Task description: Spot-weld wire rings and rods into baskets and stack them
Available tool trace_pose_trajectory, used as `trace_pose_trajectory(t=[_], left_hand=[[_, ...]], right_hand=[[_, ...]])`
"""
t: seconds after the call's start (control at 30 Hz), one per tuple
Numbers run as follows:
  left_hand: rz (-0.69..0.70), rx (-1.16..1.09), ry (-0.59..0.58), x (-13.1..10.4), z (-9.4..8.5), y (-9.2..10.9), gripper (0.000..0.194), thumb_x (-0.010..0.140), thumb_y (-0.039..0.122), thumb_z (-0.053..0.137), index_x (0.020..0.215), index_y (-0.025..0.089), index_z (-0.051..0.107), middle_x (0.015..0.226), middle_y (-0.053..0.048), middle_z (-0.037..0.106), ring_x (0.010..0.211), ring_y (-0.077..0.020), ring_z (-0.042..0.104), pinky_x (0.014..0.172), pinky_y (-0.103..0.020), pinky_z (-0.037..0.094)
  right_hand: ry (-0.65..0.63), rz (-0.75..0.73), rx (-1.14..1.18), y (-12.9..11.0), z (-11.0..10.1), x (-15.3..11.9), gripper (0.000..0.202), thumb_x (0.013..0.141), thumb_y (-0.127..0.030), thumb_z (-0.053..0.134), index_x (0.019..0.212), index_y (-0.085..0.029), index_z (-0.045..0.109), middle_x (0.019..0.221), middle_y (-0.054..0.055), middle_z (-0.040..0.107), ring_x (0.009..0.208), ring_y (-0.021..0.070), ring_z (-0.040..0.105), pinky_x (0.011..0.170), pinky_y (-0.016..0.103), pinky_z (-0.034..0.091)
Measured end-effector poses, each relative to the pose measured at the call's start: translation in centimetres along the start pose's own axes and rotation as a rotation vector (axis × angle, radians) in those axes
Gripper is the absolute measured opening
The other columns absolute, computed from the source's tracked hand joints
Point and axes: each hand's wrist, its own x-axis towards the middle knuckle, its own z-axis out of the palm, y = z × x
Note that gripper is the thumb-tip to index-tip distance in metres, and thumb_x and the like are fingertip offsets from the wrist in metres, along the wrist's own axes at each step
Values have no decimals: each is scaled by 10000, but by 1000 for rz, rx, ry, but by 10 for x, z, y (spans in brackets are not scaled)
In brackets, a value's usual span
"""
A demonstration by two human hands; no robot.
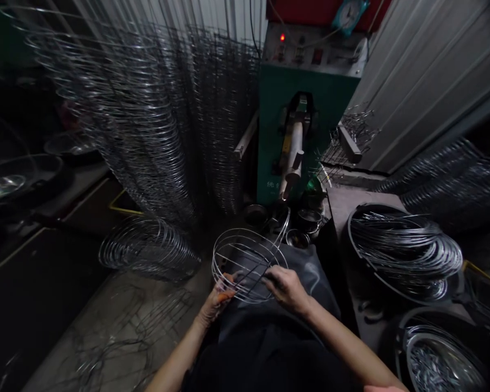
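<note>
A round wire frame (245, 246), made of thin metal rings joined by cross wires, is held tilted above my dark-clothed lap. My left hand (217, 298), with orange coverings on some fingers, is closed around the frame's lower left rim. At its lower right side, my right hand (286, 285) is closed with the fingertips pinched against the wires; whether it also holds a separate piece is hidden. A wire loop (285, 226) rises from the frame's right side towards the metal arm (293, 158) of a green machine (269, 109).
Tall stacks of wire rings (147, 109) stand at the left, with a lower stack (147, 247) near my left arm. On the right are a basin of bent wires (353, 239) and a bowl of small metal pieces (411, 348). Loose wire frames (139, 332) lie on the floor.
</note>
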Motion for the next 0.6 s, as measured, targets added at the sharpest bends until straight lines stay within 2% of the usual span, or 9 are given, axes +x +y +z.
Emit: trace_pose_trajectory(t=[0.13, 0.3, 0.4, 0.5, 0.6], left_hand=[[13, 24, 12, 2, 14, 2, 343, 606, 137, 724, 853, 197, 493, 1055, -60, 642, 1051, -245, 582, 999, -436, 348], [10, 15, 9, 10, 28, 6, 377, 601, 124, 730, 881, 197, 488, 1080, -67, 635, 1006, -213, 598, 946, -390, 395], [0, 20, -16, 14, 34, 10, 365, 608, 114, 717, 886, 196, 495, 1013, -56, 646, 996, -202, 598, 912, -359, 417], [20, 21, -77, 16, 42, 16, 339, 638, 127, 689, 907, 198, 496, 925, -47, 642, 960, -212, 608, 880, -373, 443], [25, 24, -80, 17, 53, 25, 336, 656, 138, 674, 925, 203, 484, 875, -32, 619, 904, -220, 621, 822, -398, 483]], right_hand=[[36, 1, -51, 6, -8, -8, 128, 894, -233, 470, 868, -181, 584, 739, 55, 630, 647, 142, 596, 588, 236, 483], [58, 44, -96, 10, -15, -14, 138, 895, -247, 464, 856, -195, 586, 744, 52, 627, 649, 148, 598, 593, 248, 482], [114, 65, -99, 13, -21, -9, 152, 886, -285, 481, 836, -195, 593, 748, 54, 634, 669, 156, 603, 617, 253, 485], [165, 157, -66, 19, -30, 2, 197, 870, -344, 497, 793, -193, 596, 705, 42, 622, 635, 155, 585, 599, 251, 471], [208, 309, 13, 27, -40, 15, 253, 853, -398, 503, 738, -187, 583, 638, 19, 582, 578, 141, 540, 553, 242, 440]])
